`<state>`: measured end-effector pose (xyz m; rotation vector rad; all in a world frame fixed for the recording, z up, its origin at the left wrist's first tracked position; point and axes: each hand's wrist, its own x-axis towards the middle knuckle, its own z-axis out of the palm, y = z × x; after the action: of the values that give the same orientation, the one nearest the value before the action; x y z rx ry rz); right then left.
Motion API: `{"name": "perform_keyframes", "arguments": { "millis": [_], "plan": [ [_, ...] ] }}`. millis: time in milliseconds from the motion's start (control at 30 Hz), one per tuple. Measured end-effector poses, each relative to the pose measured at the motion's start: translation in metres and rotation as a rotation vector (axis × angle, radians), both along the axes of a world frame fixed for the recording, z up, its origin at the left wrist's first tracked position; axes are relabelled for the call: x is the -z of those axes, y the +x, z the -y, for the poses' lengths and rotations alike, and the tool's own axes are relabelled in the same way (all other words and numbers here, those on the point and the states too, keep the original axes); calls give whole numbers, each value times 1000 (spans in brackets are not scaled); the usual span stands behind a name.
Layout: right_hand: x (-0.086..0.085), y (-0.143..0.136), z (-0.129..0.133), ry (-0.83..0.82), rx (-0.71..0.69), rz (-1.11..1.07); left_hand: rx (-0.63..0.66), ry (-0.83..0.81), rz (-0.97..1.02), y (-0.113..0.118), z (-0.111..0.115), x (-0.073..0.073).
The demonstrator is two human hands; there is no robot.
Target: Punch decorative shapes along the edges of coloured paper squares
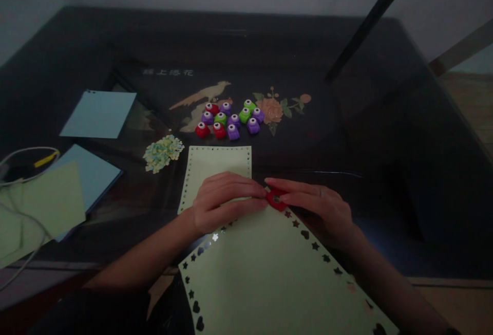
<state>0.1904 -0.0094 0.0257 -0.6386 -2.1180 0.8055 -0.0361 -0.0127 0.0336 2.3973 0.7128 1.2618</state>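
A large pale green sheet of paper [246,273], with star- and heart-shaped holes along its edges, slants down towards me. At its far corner is a red craft punch [276,200], set over the paper's edge. My right hand [321,206] grips the punch, with its fingers on top and its thumb hidden. My left hand [225,201] holds the sheet near the same corner. Its fingers lie straight together over the paper, and their tips touch the punch. Behind, partly under my left hand, lies a smaller pale green sheet [221,160] with small holes along its border.
Several red, purple and green punches [233,119] stand at the middle back. Left of them is a heap of paper bits [163,152]. Blue sheets [100,114], a green sheet [50,206] and a white cable [29,150] lie left. A dark pole [370,24] slants at back right.
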Motion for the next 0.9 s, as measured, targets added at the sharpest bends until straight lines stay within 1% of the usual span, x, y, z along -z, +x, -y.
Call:
{"name": "perform_keyframes", "arguments": {
  "millis": [100,300,433,533,633,800,900],
  "plan": [
    [0,0,0,0,-7,19,7,-27,3,0,1,-1],
    [-4,-2,3,-30,8,-37,23,-54,28,1,1,-2],
    [-6,-3,3,-30,16,-27,27,-95,49,2,3,-2],
    [-5,-1,3,-37,16,-12,7,-121,64,2,5,-1],
    [-3,0,3,-9,-18,-16,-3,-138,65,2,7,-1],
    [0,1,3,-2,29,-8,-7,-224,72,3,6,-4],
    [-1,0,3,3,-7,-26,7,-245,79,3,4,-5]
  ]
}}
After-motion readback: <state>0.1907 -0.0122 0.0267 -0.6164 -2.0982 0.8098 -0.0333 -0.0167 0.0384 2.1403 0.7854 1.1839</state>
